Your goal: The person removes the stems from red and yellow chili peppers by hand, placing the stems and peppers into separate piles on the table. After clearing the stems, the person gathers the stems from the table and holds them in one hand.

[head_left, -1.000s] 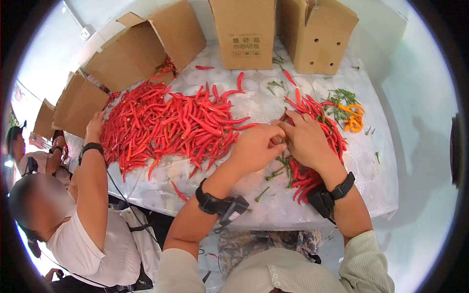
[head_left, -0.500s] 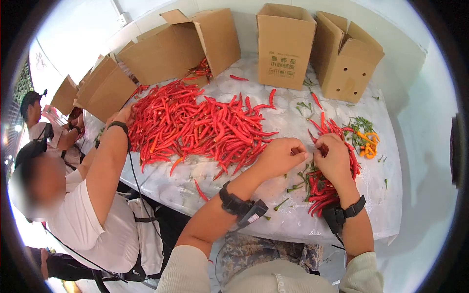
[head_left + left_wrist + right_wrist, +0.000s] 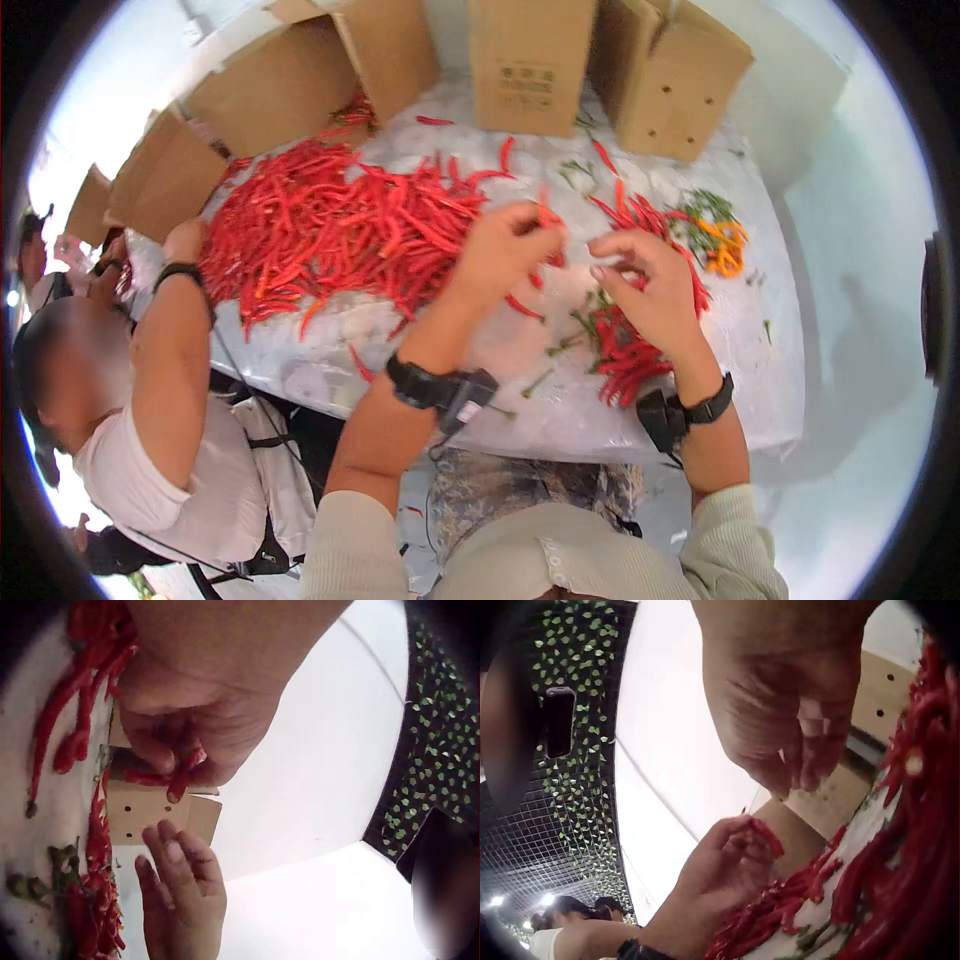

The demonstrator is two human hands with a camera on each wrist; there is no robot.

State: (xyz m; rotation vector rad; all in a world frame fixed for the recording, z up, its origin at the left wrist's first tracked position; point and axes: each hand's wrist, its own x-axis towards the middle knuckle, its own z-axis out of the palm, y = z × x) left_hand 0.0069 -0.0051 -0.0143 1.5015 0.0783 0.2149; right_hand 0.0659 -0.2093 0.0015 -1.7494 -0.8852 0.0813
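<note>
Red chili peppers point(image 3: 180, 778) poke out between the curled fingers and thumb of my left hand point(image 3: 505, 255), which is raised beside the right end of a big heap of red chilies point(image 3: 320, 240). One held chili point(image 3: 767, 838) also shows in the right wrist view. My right hand point(image 3: 652, 290) hovers over a smaller pile of red chilies point(image 3: 630, 365). Its thumb and fingers are bent loosely and apart, with nothing seen between them in the left wrist view. A gap separates the two hands.
Orange chilies point(image 3: 728, 250) and a clump of green stems point(image 3: 708, 205) lie right of the small pile. A loose stem point(image 3: 538, 382) is near the front. Cardboard boxes point(image 3: 530, 75) line the back. Another person point(image 3: 150, 440) works at the left.
One second ago my hands met over the small pile. Since then they have parted, the left one moving left towards the big heap with red chilies now showing in it. The head view has also shifted.
</note>
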